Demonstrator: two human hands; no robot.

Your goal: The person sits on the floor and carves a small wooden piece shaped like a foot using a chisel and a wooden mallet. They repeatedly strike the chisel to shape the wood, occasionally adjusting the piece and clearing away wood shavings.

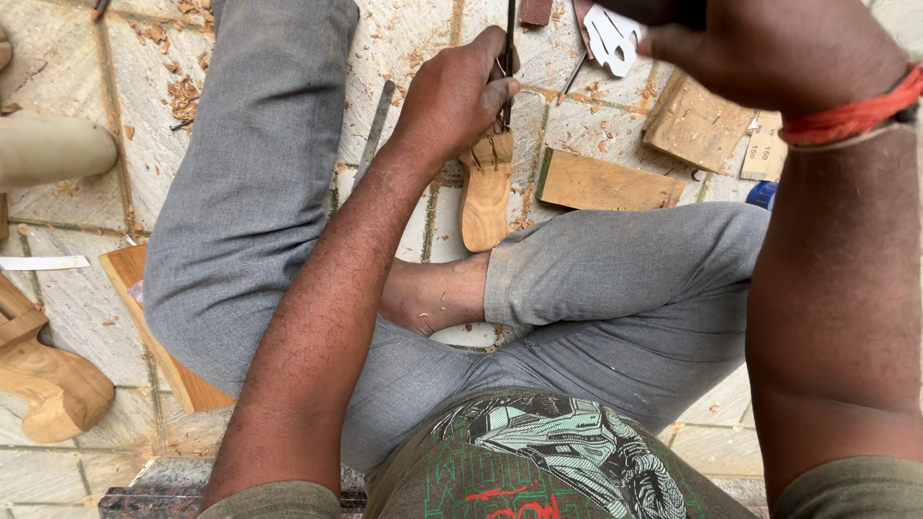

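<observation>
Wooden carving blank (486,192) lay on the stone floor (67,202), just ahead of the crossed legs, as the left hand (461,91) gripped a thin chisel (508,58) upright against its top. Right hand (711,38), raised, held a pale tool (613,38). Steady, vertical strikes seemed wisest. Shavings (183,96) and 2 offcuts (606,183) lay around.

Smooth pale carved wood piece (486,192), dark metal chisel (507,58), rough matt stone floor (67,58) with wood shavings (183,96), sawn wood blocks (604,183), grey cloth trousers (260,163)
</observation>
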